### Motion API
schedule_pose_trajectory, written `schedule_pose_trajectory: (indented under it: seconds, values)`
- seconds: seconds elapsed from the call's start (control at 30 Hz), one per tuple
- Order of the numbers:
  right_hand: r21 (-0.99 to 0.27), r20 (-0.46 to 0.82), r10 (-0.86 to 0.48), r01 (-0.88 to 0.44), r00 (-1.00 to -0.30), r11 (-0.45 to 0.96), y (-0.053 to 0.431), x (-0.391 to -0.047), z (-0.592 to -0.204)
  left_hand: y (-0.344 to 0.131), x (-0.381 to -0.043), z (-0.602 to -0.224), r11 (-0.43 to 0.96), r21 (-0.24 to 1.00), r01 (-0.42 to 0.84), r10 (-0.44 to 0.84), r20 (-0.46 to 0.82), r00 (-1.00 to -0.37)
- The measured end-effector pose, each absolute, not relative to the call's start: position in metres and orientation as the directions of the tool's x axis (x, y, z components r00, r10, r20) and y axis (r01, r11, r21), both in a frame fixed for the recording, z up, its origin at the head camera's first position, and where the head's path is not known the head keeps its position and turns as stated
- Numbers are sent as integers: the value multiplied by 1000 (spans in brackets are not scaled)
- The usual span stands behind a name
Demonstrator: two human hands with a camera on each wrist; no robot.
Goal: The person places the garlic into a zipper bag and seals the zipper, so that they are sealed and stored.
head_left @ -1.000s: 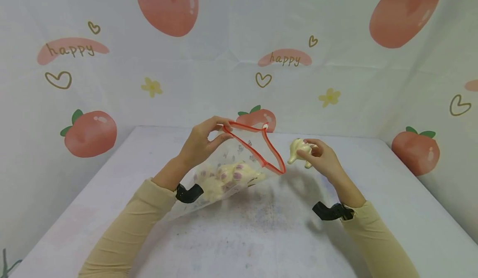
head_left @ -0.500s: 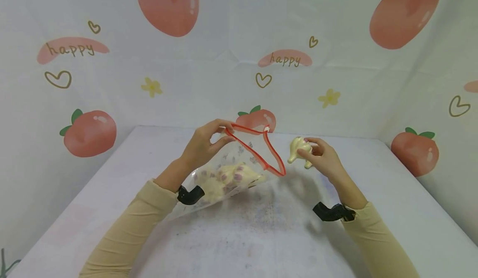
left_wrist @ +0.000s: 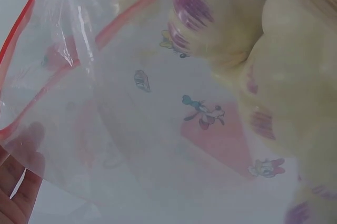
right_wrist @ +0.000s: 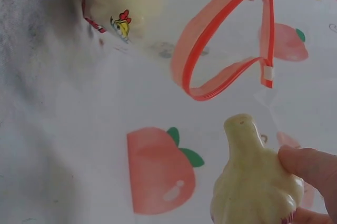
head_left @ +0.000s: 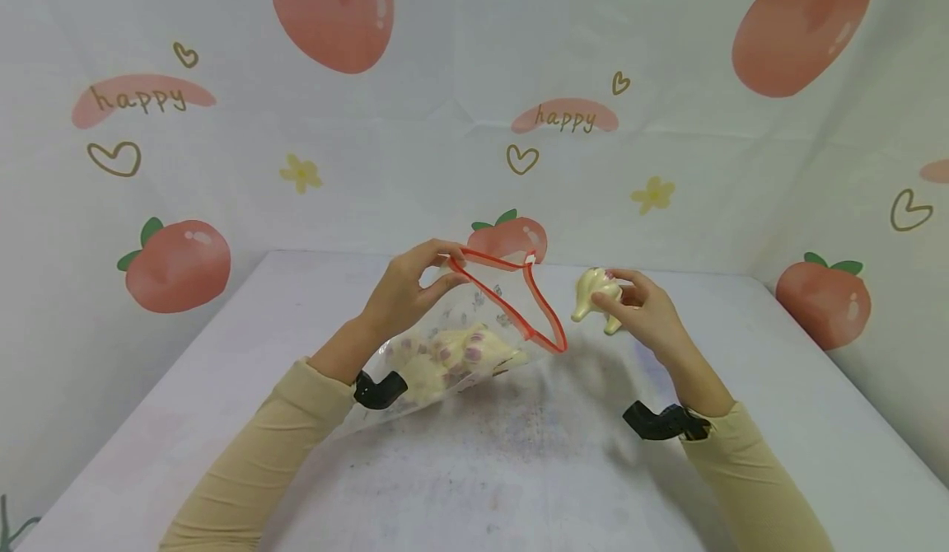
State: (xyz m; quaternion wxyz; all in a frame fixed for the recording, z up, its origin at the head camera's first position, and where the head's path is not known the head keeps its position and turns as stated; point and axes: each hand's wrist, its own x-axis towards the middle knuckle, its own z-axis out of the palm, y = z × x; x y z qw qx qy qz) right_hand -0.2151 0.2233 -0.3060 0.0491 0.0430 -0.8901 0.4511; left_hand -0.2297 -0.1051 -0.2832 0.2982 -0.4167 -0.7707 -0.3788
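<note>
With thumb and fingers, my left hand (head_left: pixel 404 292) pinches the red-edged mouth of a clear zip bag (head_left: pixel 547 341). The mouth gapes toward the right, and a white slider (right_wrist: pixel 268 72) sits at its corner. Several purple-streaked garlic bulbs (head_left: pixel 474 346) lie low inside the bag, large in the left wrist view. My right hand (head_left: pixel 652 309) holds a cream garlic bulb (head_left: pixel 596 288) between thumb and fingers, just right of the mouth. Its stem (right_wrist: pixel 243 132) points toward the bag in the right wrist view. A second stem end (head_left: pixel 612 325) shows below those fingers.
Beneath both hands spreads a pale, faintly stained table (head_left: pixel 504 470). A white backdrop (head_left: pixel 445 156) printed with fruit, hearts and flowers stands behind and at the sides. Dark wrist mounts (head_left: pixel 666 422) sit near both cuffs. A thin green strand (head_left: pixel 18 526) shows at lower left.
My left hand and the bag's mouth have shifted slightly right and down. The garlic in my right hand has risen a little. Both holds are unchanged.
</note>
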Motion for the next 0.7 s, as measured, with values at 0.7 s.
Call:
schedule_pose_trajectory:
  seconds: [0.7]
  values:
    - [-808,160,-67,-170,-985,564,214,-206,-295,-104,-230,-289,396,317,862,437,760,-481]
